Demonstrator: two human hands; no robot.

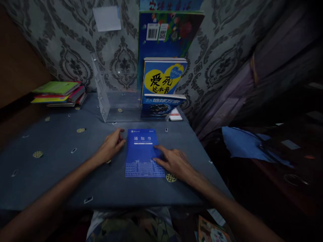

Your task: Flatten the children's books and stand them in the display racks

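Observation:
A blue booklet [141, 156] with white Chinese lettering and a pale building print lies flat and closed on the dark table. My right hand [174, 161] rests at its right edge, the index finger and thumb apart and touching the cover. Just left of the booklet is my left hand [112, 144], its fingers loosely bent and apart, holding nothing. Behind the booklet stands a clear stepped rack [101, 90]. On its right side lean a blue earth-themed book [160, 107], a blue book with a yellow heart [158, 79] and a tall dark blue book [161, 47].
Several books and folders [58, 92] are stacked at the table's back left. Patterned wallpaper [123, 64] rises behind, with a white card [107, 18] on it. A curtain [234, 77] hangs at right, above a blue cloth [239, 143]. Below the front edge is a colourful book [212, 232].

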